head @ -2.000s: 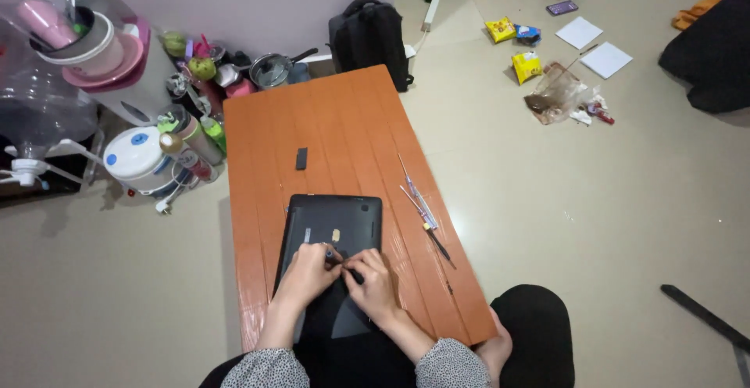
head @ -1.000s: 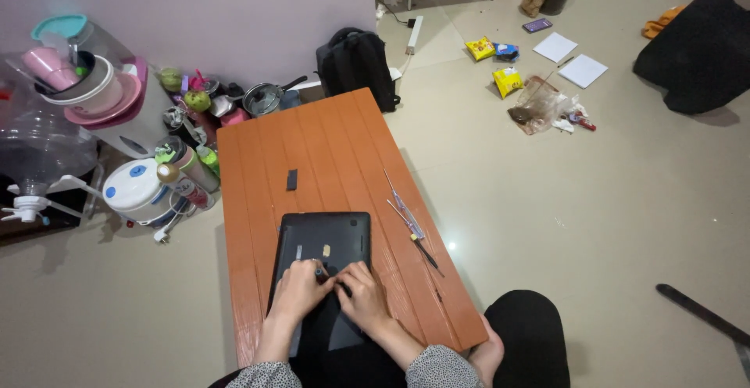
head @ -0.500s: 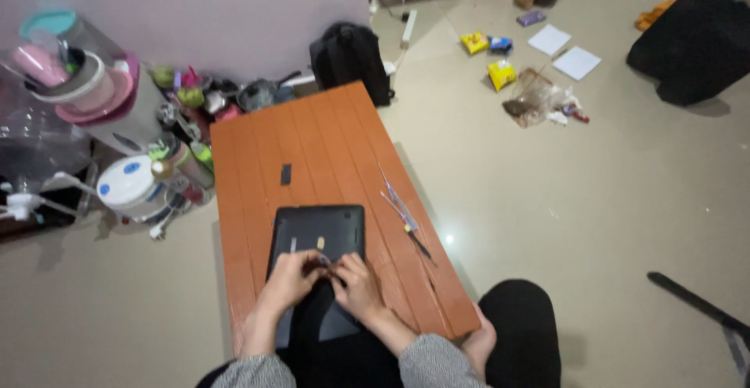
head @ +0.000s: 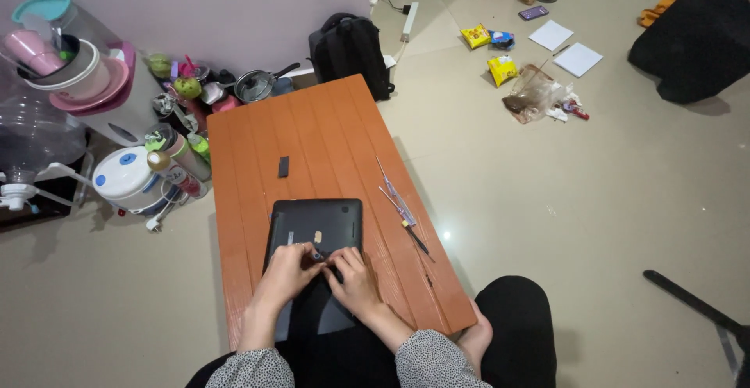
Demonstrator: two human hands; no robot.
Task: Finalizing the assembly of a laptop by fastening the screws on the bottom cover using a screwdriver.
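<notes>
A black laptop (head: 316, 228) lies bottom side up on a low orange table (head: 312, 146). My left hand (head: 286, 272) and my right hand (head: 349, 275) rest together on its near half, fingertips meeting around a small item near the middle that is too small to identify. Two thin screwdrivers (head: 402, 208) lie on the table just right of the laptop. A small black block (head: 283, 166) sits on the table beyond the laptop.
A black backpack (head: 351, 48) leans at the table's far end. Kitchenware, a rice cooker (head: 129, 178) and bottles crowd the floor on the left. Snack packets, papers (head: 566, 48) and a plastic bag lie on the floor to the right. My knee (head: 516, 318) is beside the table's near right corner.
My view has shifted slightly. Both hands stay on the laptop's near half, fingers working close together at the same spot.
</notes>
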